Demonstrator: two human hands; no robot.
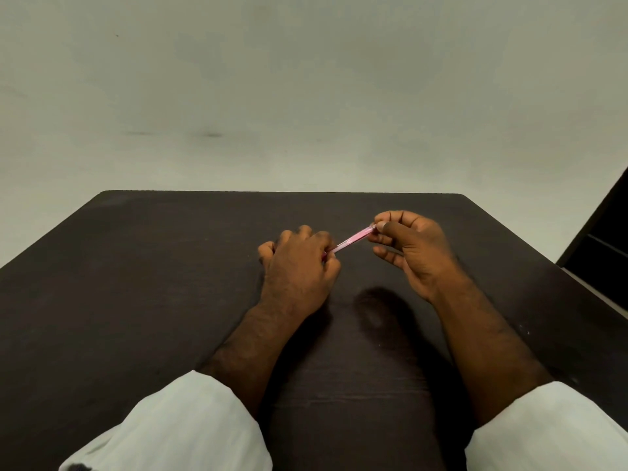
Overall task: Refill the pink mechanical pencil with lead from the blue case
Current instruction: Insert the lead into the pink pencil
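Slim plastic mechanical pencil [351, 239]: pink
Flat wooden table [153, 283]: dark brown
Rolled cloth sleeves [190, 426]: white
Plain wall [306, 79]: grey-green

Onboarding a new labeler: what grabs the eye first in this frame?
The pink mechanical pencil, held above the middle of the dark table. The left hand grips its lower end and the right hand pinches its raised end. White sleeves fill the bottom corners; no blue case is in view.

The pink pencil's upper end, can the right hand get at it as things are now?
Probably yes. The right hand already pinches the upper end of the pink pencil with thumb and fingertips, while the left hand grips the lower end. Nothing stands between them above the table.
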